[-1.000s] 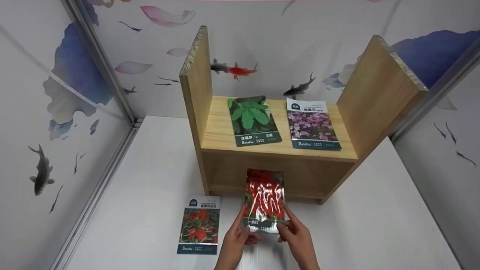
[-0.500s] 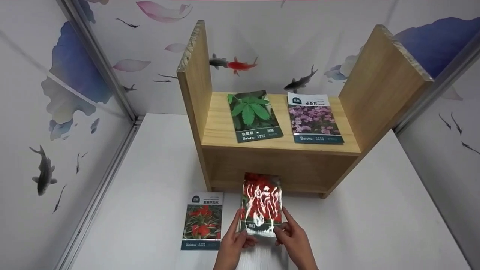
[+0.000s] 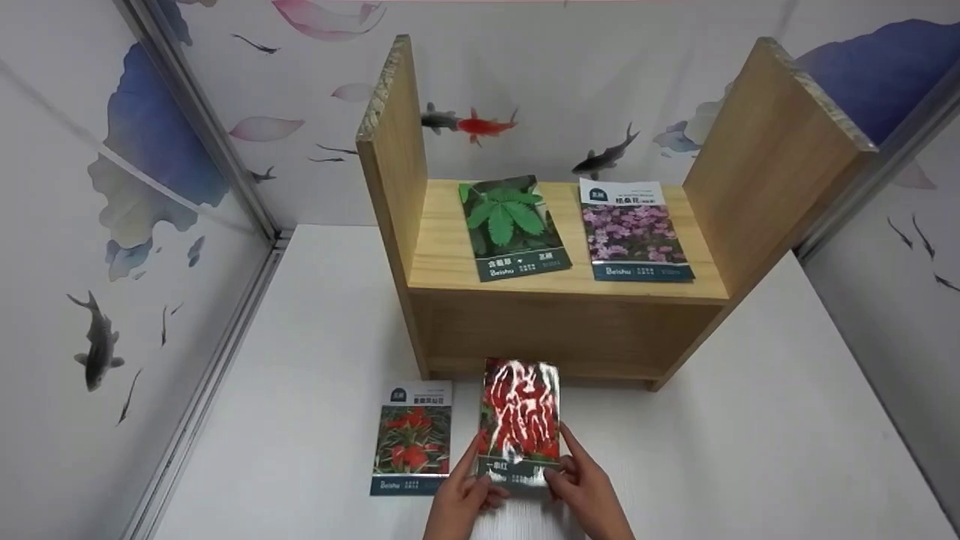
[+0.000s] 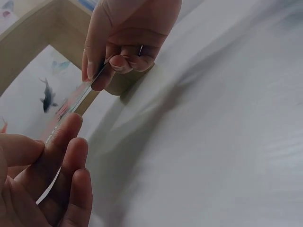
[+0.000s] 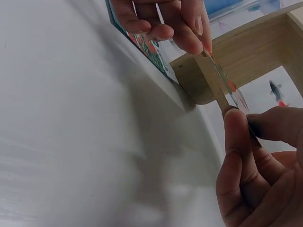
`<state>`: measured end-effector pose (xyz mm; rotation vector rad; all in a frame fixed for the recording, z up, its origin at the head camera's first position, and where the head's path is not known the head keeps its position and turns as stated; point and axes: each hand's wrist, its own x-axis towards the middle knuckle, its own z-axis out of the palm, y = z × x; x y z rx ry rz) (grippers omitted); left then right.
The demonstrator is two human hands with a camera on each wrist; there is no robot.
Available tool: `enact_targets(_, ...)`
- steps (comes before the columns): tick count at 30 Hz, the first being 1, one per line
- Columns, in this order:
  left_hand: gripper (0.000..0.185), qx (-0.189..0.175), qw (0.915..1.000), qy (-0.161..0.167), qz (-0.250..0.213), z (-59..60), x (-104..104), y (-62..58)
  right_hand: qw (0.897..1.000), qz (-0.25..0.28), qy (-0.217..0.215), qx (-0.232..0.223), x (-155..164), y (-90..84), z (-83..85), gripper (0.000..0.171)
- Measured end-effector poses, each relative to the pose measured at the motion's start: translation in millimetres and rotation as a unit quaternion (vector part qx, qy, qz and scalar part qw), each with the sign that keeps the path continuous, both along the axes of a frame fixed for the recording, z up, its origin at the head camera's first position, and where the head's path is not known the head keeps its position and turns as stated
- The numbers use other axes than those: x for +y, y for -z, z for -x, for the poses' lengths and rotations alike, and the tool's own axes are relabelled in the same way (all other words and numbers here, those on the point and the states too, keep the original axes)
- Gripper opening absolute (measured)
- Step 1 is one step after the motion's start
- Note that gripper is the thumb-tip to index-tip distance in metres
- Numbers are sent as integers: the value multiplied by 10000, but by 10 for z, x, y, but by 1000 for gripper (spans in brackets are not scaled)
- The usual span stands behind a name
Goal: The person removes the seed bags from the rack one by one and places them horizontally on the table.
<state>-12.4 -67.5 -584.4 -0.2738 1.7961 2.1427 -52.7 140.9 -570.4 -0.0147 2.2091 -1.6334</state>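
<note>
1. We see a glossy red-flower seed packet (image 3: 519, 420) held above the white desk (image 3: 750, 450), just in front of the wooden shelf unit (image 3: 562, 330), its lower edge caught between both hands.
2. Our left hand (image 3: 459, 501) pinches the packet's lower left corner and our right hand (image 3: 589, 491) pinches its lower right corner; each grip is narrow, thumb on the printed face and fingers behind.
3. In the left wrist view the packet shows edge-on as a thin sheet running between the two hands; the right wrist view shows the same.
4. We count four seed packets: the held one, a second red-flower packet (image 3: 412, 439) lying flat on the desk just to its left, and two on top of the shelf unit, a green-leaf packet (image 3: 512, 229) and a purple-flower packet (image 3: 635, 232).
5. The held packet's long axis runs away from us toward the shelf unit, its title band nearest our hands and its top edge pointing at the shelf's front board.
6. Fish-printed wall panels (image 3: 112, 187) enclose the desk.
</note>
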Motion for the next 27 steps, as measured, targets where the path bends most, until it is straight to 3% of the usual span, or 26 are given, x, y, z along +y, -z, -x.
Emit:
enact_targets(10,61,-26,9986,-118,522,-67,-36,118,9981,-286,-315,451,-26,119,-65,77)
enact_targets(17,60,-280,9960,-131,840,-93,-46,157,9963,-694,-231,451,-54,159,-67,76)
enact_targets(27,60,-603,9908,-53,1211,-91,-48,124,9846,-1447,-57,979,-100,232,-54,70)
